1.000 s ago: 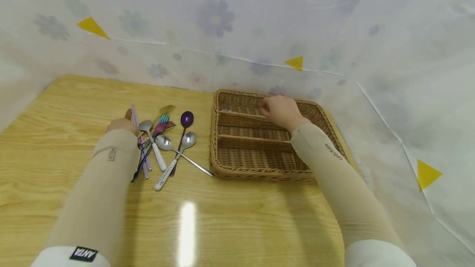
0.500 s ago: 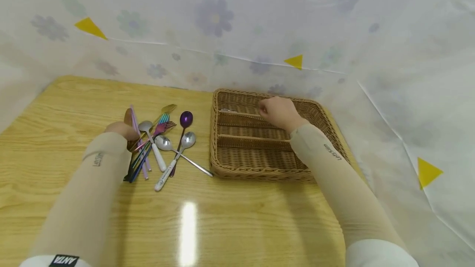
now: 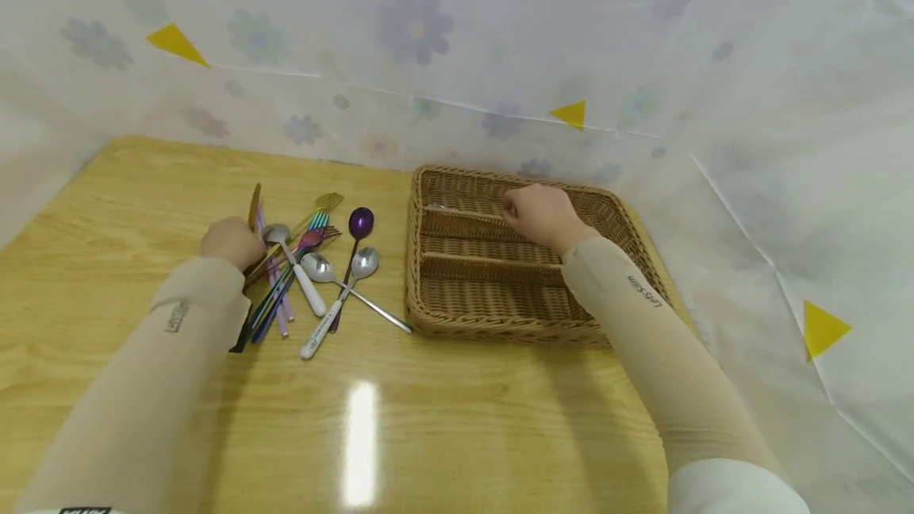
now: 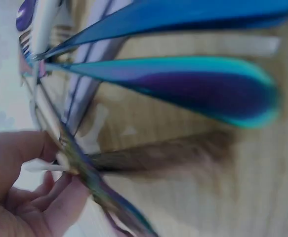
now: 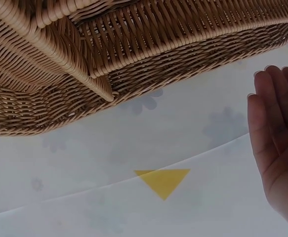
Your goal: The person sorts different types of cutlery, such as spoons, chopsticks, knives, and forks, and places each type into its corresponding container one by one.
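Note:
My left hand (image 3: 232, 243) is at the left side of a cutlery pile and pinches a table knife (image 3: 255, 203), its blade pointing away from me. In the left wrist view, the knife's shiny, many-coloured handle (image 4: 109, 195) runs between thumb and fingers, blurred. Beside it lie a blue handle (image 4: 183, 24), a teal-purple handle (image 4: 208, 91) and lilac chopsticks (image 3: 284, 304). The pile also has forks (image 3: 320, 220) and several spoons, one of them purple (image 3: 361, 222). Over the wicker basket (image 3: 500, 327) my right hand (image 3: 539, 214) hovers, holding nothing; its fingers (image 5: 269, 94) look nearly straight in the right wrist view.
Dividers (image 3: 485, 264) split the basket into compartments. A small clear item (image 3: 435, 207) shows in its back compartment, too faint to identify. Flower-patterned sheeting (image 3: 400, 70) hangs behind and to the right of the wooden table (image 3: 457, 427).
My left hand has moved slightly left and drawn the knife out to the pile's left edge, its blade now turned more upright. The right hand has stayed over the basket.

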